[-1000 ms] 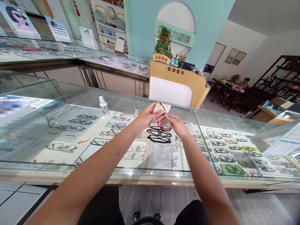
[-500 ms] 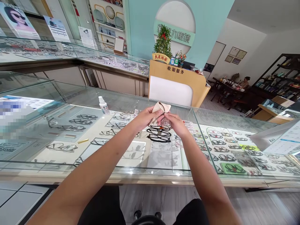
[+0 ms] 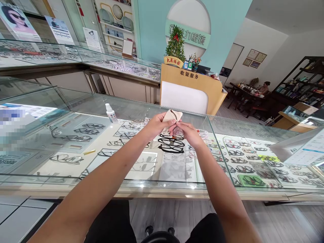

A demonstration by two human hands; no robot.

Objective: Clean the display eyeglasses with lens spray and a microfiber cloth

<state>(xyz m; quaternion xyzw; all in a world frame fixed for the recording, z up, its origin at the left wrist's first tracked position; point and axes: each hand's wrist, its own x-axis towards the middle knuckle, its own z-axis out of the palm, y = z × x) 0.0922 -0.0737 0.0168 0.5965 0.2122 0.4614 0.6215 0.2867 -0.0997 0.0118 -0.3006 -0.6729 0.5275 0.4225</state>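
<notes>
My left hand (image 3: pixel 158 124) is closed on a beige cleaning cloth (image 3: pixel 173 115), pinching it around part of a pair of glasses (image 3: pixel 178 132). My right hand (image 3: pixel 189 133) grips the same glasses by a lens and frame. Both hands meet above the glass counter (image 3: pixel 106 111). Just below them, two black-framed glasses (image 3: pixel 171 145) lie on the counter top.
A small white spray bottle (image 3: pixel 110 113) stands on the counter to the left. Several frames lie displayed under the glass. A wooden cashier desk (image 3: pixel 192 88) with a plant stands behind. A person sits at a table (image 3: pixel 264 88) far right.
The hands stay together on the cloth and glasses, shifting only slightly; the view has tilted a little.
</notes>
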